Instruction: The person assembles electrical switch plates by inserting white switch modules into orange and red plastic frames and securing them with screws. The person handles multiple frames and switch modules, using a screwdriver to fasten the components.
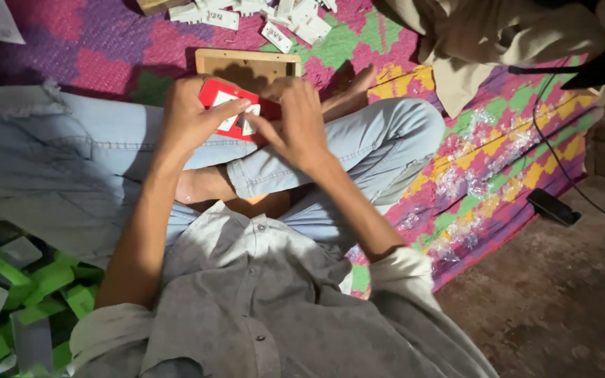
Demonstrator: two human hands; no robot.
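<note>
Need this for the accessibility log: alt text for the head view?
Seated cross-legged on a colourful woven mat, a person holds a red card in the left hand while the right hand presses small white pieces on it. A wooden frame lies just beyond.

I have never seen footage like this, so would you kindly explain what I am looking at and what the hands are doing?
There is no machine here: one camera on a person's head looks down at their own lap as they sit cross-legged on a colourful woven mat. The left hand holds a red card, and the right hand presses a small white tag on it. A wooden frame lies just beyond, more white tags are heaped further off, and green paper strips lie beside the left arm.
</note>
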